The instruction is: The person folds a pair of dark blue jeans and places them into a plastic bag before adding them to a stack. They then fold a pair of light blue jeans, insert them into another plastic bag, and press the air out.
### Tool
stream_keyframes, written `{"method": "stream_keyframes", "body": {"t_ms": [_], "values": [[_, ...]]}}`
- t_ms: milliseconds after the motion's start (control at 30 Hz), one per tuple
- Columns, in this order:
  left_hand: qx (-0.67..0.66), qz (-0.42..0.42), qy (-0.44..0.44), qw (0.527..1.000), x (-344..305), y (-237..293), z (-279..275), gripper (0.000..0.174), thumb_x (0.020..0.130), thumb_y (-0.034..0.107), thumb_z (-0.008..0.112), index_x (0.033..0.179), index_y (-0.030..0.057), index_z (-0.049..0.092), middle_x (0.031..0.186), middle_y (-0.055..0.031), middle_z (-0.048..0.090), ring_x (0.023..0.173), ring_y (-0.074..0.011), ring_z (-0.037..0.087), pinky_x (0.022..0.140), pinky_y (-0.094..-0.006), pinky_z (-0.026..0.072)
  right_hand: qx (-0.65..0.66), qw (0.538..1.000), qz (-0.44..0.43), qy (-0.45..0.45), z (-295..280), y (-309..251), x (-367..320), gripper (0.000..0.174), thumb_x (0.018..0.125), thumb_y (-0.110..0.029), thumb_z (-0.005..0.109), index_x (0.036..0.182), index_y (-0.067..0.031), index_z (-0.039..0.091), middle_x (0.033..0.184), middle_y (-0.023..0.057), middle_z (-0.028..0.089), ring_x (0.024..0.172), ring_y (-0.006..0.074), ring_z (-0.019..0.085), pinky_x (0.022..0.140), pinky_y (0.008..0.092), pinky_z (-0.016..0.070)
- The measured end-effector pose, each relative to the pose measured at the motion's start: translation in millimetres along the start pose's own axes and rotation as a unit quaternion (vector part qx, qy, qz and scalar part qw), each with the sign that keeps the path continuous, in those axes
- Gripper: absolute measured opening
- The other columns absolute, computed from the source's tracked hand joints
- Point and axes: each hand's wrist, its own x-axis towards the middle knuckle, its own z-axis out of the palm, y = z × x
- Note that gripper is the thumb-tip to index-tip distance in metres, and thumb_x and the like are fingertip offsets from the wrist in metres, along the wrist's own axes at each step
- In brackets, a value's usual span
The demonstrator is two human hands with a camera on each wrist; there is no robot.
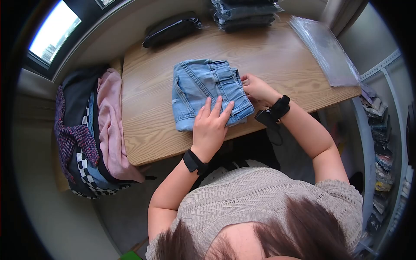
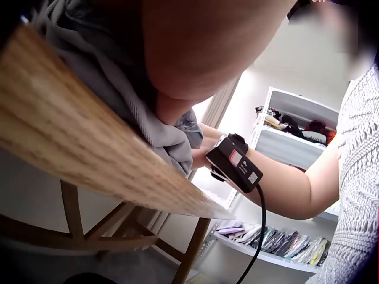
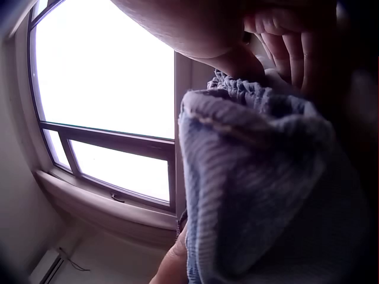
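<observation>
Light-blue folded jeans [image 1: 203,86] with a gathered waistband lie on the wooden table [image 1: 151,138]. My left hand [image 1: 211,123] rests on their near part, its fingers straight and spread over the denim. At the right end, my right hand [image 1: 259,90] grips the waistband edge, with the thumb and fingers curled there. Close up in the right wrist view, the gathered waistband [image 3: 243,89] lies against the right hand's thumb, and the curled fingers [image 3: 290,53] show behind. In the left wrist view, the hanging denim [image 2: 160,136] overlaps the table edge.
Clothes, including a pink garment [image 1: 110,117], are heaped to the table's left. A dark bagged item [image 1: 173,30] and a stack of bagged garments [image 1: 245,15] stand at the back. Clear plastic bags [image 1: 325,52] lie at the right, beside a shelf rack [image 1: 381,67].
</observation>
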Motion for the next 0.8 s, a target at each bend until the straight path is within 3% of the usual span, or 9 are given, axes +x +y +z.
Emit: {"method": "stream_keyframes", "body": {"t_ms": [167,233,367,433,567,633,700,767,800], "values": [[-0.006,0.002,-0.019,1.000,-3,0,-2,0.071,0.068,0.009,0.073,0.134,0.0218,0.051,0.136,-0.0137,0.050,0.125,-0.0392,0.046,0.101,-0.0457,0.0392,0.275,0.954,0.103,-0.066,-7,2,-11,0.053,0.094,-0.046,0.053,0.117,0.0007,0.049,0.103,0.0107,0.059,0.092,0.0184,0.061,0.077,0.0307,0.0545],[-0.007,0.030,-0.028,0.999,-5,-4,-3,0.068,0.070,0.016,0.073,0.134,0.0222,0.051,0.137,-0.0135,0.049,0.125,-0.0393,0.045,0.102,-0.0464,0.0384,0.291,0.949,0.071,-0.096,4,-1,-15,0.052,0.093,-0.043,0.057,0.119,0.0008,0.050,0.103,0.0129,0.062,0.093,0.0192,0.063,0.077,0.0340,0.0566],[-0.030,0.064,-0.040,0.997,-9,-11,-13,0.062,0.076,0.024,0.071,0.134,0.0211,0.050,0.138,-0.0132,0.049,0.126,-0.0396,0.044,0.102,-0.0464,0.0379,0.339,0.919,0.142,-0.140,18,2,-10,0.039,0.092,-0.024,0.062,0.120,0.0007,0.050,0.106,0.0170,0.065,0.093,0.0255,0.067,0.074,0.0435,0.0596],[-0.091,0.097,-0.077,0.988,-12,-16,-27,0.056,0.083,0.034,0.066,0.135,0.0183,0.050,0.138,-0.0129,0.048,0.128,-0.0393,0.042,0.106,-0.0488,0.0320,0.375,0.916,0.123,-0.076,28,7,-18,0.030,0.095,-0.018,0.056,0.118,-0.0005,0.051,0.105,0.0165,0.065,0.091,0.0261,0.068,0.075,0.0447,0.0599],[-0.001,-0.001,0.003,1.000,-19,-21,-38,0.055,0.088,0.043,0.058,0.135,0.0158,0.050,0.140,-0.0156,0.045,0.132,-0.0397,0.037,0.108,-0.0529,0.0234,0.436,0.898,0.047,-0.033,50,14,-52,0.031,0.097,-0.020,0.052,0.122,-0.0013,0.048,0.113,0.0153,0.061,0.103,0.0263,0.063,0.086,0.0451,0.0551],[0.029,-0.062,-0.002,0.998,-19,-22,-29,0.058,0.087,0.050,0.056,0.132,0.0130,0.053,0.136,-0.0203,0.047,0.133,-0.0399,0.035,0.108,-0.0563,0.0185,0.340,0.923,0.146,-0.107,43,8,-75,0.037,0.097,-0.025,0.053,0.124,-0.0006,0.048,0.112,0.0138,0.062,0.106,0.0249,0.061,0.089,0.0409,0.0532],[0.060,-0.060,-0.038,0.996,-24,-31,-24,0.059,0.088,0.051,0.054,0.134,0.0145,0.051,0.139,-0.0229,0.043,0.134,-0.0408,0.032,0.109,-0.0570,0.0164,0.048,0.942,0.219,-0.248,16,-10,-82,0.038,0.094,-0.032,0.058,0.114,0.0013,0.059,0.107,0.0137,0.066,0.094,0.0214,0.066,0.081,0.0327,0.0540],[0.040,-0.037,-0.079,0.995,-26,-33,-28,0.059,0.089,0.050,0.052,0.139,0.0193,0.046,0.144,-0.0221,0.037,0.138,-0.0410,0.025,0.110,-0.0568,0.0121,-0.210,0.927,0.131,-0.282,-1,-48,-90,0.035,0.095,-0.031,0.057,0.110,0.0009,0.063,0.109,0.0124,0.066,0.088,0.0196,0.067,0.081,0.0295,0.0535],[0.036,-0.042,-0.079,0.995,-27,-33,-30,0.059,0.089,0.050,0.052,0.139,0.0193,0.046,0.144,-0.0221,0.037,0.138,-0.0410,0.025,0.110,-0.0568,0.0121,-0.235,0.946,-0.002,-0.222,-5,-50,-86,0.032,0.094,-0.030,0.058,0.103,-0.0005,0.066,0.101,0.0114,0.068,0.088,0.0195,0.067,0.079,0.0297,0.0537]]}}
